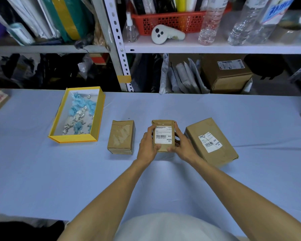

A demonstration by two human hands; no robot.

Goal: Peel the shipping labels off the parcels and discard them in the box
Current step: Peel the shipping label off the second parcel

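Both hands grip the middle parcel (162,122), one on each side. The left hand (147,145) curls its fingers round the parcel's left edge, with the thumb at the lower left corner. The right hand (182,145) wraps the right edge, and its thumb lies along the bottom edge just under the label (163,135). That label is white with a barcode, lies flat on the parcel's top face and is not lifted at any corner. Whether the parcel rests on the table (42,171) or is held just above it cannot be told

This parcel sits at the centre of the frame. Just to its left stands the left parcel (121,137), whose top shows only pale torn patches. To its right lies the right parcel (221,153), larger and turned at an angle, with the right label (210,141) creased but stuck on

At middle left, well apart from the hands, is the open yellow box (57,117), holding crumpled white and blue scraps (80,112)

A shelf (215,48) runs across the top of the frame, carrying a red basket (169,21), a white controller (167,34) and clear bottles (208,20)
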